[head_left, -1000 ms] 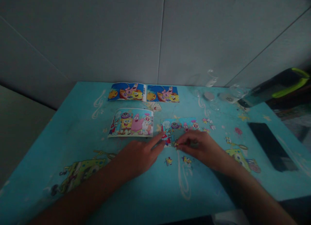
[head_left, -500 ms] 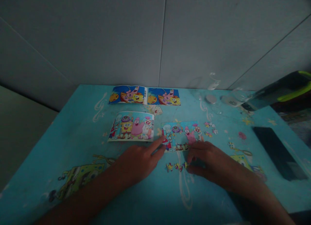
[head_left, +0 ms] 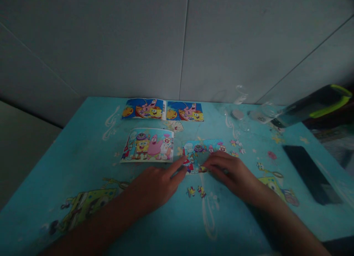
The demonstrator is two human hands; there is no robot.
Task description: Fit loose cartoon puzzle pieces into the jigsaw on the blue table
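Note:
A partly assembled jigsaw puzzle with cartoon figures lies in front of me, with a gap around its middle. My left hand rests at its left edge, fingers stretched out and the tips touching the border. Over the puzzle's lower right part, my right hand has its fingers pinched together on a small puzzle piece, mostly hidden by the fingertips. Two loose yellowish pieces lie below the puzzle. Several more loose pieces are to its right. Left of the puzzle is a matching picture card.
Two blue picture sheets lie near the wall. A dark phone-like slab lies at the right. Behind it are a lying dark bottle with a yellow-green strap and clear containers. A patterned turquoise cloth covers the table.
My right hand has picked up one of the loose pieces below the puzzle and moved up and left over the puzzle. My left hand has stayed at the edge. The view has shifted slightly.

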